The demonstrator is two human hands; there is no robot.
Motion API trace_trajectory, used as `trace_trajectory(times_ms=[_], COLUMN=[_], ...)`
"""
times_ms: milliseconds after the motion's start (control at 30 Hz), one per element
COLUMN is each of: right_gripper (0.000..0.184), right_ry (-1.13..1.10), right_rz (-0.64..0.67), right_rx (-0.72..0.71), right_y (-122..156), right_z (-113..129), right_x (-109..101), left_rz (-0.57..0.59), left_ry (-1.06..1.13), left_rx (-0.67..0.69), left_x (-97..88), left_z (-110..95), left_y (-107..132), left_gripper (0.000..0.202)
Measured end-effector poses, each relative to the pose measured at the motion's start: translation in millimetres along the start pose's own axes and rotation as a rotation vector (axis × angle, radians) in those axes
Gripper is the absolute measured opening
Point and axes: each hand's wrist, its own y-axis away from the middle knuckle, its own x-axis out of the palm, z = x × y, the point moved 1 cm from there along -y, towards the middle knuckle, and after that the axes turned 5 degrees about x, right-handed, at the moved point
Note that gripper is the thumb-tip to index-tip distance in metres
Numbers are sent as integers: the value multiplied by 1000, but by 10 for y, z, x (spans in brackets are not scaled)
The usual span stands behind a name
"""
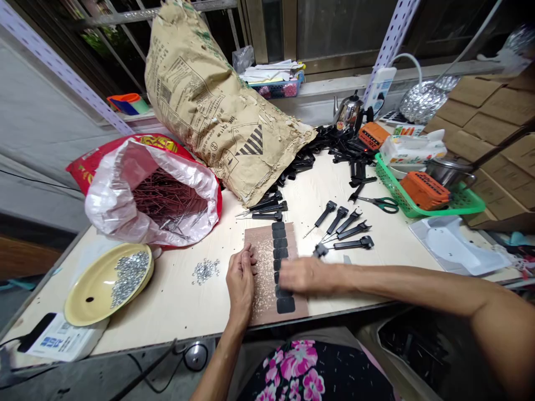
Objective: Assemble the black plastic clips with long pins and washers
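Note:
My left hand (pixel 241 281) lies flat, fingers stretched out, on the left edge of a brown board (pixel 261 278) near the table's front. A row of several black plastic pieces (pixel 279 243) runs down the board's right side. My right hand (pixel 301 275) reaches across from the right and rests over the lower pieces of that row; its fingers are smeared by motion. Just right of the board lie several finished black-handled pins (pixel 349 228). A small heap of silver caps (pixel 204 270) sits left of my left hand.
A red-and-white bag of metal pins (pixel 154 195) and a torn brown paper sack (pixel 217 106) spilling black handles (pixel 334 147) stand at the back. A yellow plate of silver caps (pixel 100 284) sits front left. A green basket (pixel 438 206), scissors (pixel 382 203) and cardboard boxes (pixel 493 117) are at the right.

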Motion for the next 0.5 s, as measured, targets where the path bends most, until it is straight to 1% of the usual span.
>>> trace_trajectory(times_ms=[100, 200, 300, 367, 500], right_gripper=[42, 34, 26, 24, 24], right_ry=[19, 37, 51, 52, 28], right_rz=[-11, 1, 4, -4, -30], right_rx=[77, 99, 141, 175, 185], right_y=[8, 39, 93, 115, 103], right_z=[-73, -127, -96, -65, -53], right_x=[28, 44, 86, 124, 160], left_rz=[-3, -3, -4, -4, -1], left_ry=[-3, -8, -5, 5, 1], left_rx=[5, 9, 12, 17, 34], left_x=[7, 13, 21, 26, 22], left_z=[-9, -14, -13, -8, 23], left_y=[-2, -8, -15, -16, -2], left_gripper=[46, 45, 44, 44, 42])
